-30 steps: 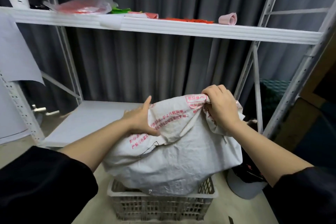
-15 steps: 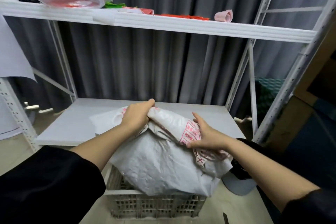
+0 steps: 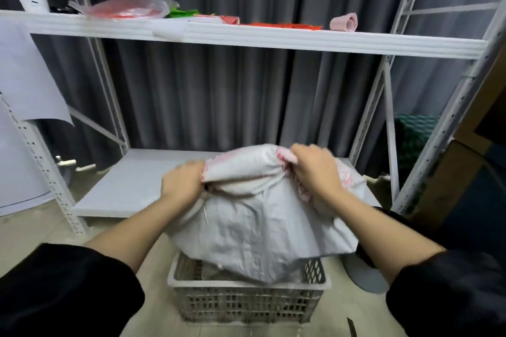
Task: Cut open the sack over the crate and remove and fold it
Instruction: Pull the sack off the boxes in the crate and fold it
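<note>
The sack (image 3: 254, 224) hangs over the crate (image 3: 246, 301), which stands on the floor in front of the rack's lower shelf (image 3: 131, 186). The left hand (image 3: 182, 186) grips the sack's left top edge, the right hand (image 3: 315, 172) its right. A curtain (image 3: 232, 96) hangs behind the rack.

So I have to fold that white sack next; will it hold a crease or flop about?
The sack likely flops: it droops in loose wrinkles between the left hand and right hand. It seems light, since it lifts above the crate by bunched edges alone. Its woven sheen suggests creases may spring back.

Left hand (image 3: 183, 186), right hand (image 3: 315, 172) fisted
</note>
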Motion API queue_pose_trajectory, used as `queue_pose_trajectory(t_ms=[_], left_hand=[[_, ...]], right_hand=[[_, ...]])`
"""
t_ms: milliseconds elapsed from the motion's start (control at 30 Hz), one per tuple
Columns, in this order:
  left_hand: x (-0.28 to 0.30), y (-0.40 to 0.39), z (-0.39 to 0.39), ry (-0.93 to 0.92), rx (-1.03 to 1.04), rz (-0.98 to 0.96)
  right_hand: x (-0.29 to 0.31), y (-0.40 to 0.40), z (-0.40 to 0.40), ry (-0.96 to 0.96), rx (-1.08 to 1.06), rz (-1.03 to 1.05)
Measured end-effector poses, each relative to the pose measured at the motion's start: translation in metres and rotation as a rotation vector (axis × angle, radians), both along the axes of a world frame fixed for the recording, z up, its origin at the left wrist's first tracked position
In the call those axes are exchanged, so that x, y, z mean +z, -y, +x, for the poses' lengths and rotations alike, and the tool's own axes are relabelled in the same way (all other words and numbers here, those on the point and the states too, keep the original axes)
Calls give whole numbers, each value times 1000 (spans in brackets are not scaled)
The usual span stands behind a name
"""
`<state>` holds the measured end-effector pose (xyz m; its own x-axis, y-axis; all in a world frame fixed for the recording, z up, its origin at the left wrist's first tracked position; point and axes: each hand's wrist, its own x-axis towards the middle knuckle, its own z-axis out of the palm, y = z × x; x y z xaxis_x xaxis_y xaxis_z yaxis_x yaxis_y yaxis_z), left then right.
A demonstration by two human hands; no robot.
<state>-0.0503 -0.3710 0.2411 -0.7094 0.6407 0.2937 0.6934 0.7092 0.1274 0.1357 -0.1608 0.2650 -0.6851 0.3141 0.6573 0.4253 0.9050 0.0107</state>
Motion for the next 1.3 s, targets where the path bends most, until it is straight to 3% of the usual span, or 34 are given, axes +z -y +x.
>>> queue_pose_trajectory(t_ms=[67, 133, 233, 267, 367, 400, 467, 500, 633, 733, 800, 867, 900, 967, 1000, 1100, 1133, 1233, 1300], left_hand=[[31, 0, -2, -130, -37, 240], [55, -3, 1, -185, -66, 344], [87, -3, -4, -169, -78, 19], [100, -1, -7, -173, -54, -3], [114, 2, -10, -297, -62, 339], [113, 1, -6, -295, -62, 331], [114, -3, -8, -239, -57, 45], [122, -2, -10, -228, -50, -4], [128, 7, -4, -349, -61, 364], [119, 5, 0, -195, -73, 5], [134, 6, -10, -209, -65, 54], [129, 7, -12, -349, -37, 195], [122, 5, -7, -348, -46, 164], [112, 2, -3, -258, -59, -54], [116, 3, -4, -251, -65, -47], [126, 6, -9, -408, -49, 242], [121, 6, -6, -409, -32, 239], [105, 3, -4, -262, -54, -129], [120, 2, -6, -280, -88, 57]], right_hand=[[36, -10, -2, -31, -83, 63], [57, -16, -2, -3, -135, 4], [74, -17, -1, 219, -129, 38], [81, -17, 0, 213, -142, 74], [98, -17, -1, -145, -166, 74], [102, -17, -3, -123, -190, 53], [107, -21, -5, 172, -120, 140], [110, -21, -2, 235, -85, 173], [113, -18, 3, -129, -221, 232], [109, -20, 3, 162, -73, 412], [123, -25, 6, 97, -105, 404], [117, -20, 8, -33, -192, 298], [108, -18, 4, -19, -205, 280], [94, -17, 4, 183, -55, 370], [100, -21, 5, 192, -40, 401], [110, -21, 11, -142, -163, 204], [102, -17, 9, -149, -201, 159], [84, -17, 7, 200, -25, 295], [98, -26, 11, 37, -114, 224]])
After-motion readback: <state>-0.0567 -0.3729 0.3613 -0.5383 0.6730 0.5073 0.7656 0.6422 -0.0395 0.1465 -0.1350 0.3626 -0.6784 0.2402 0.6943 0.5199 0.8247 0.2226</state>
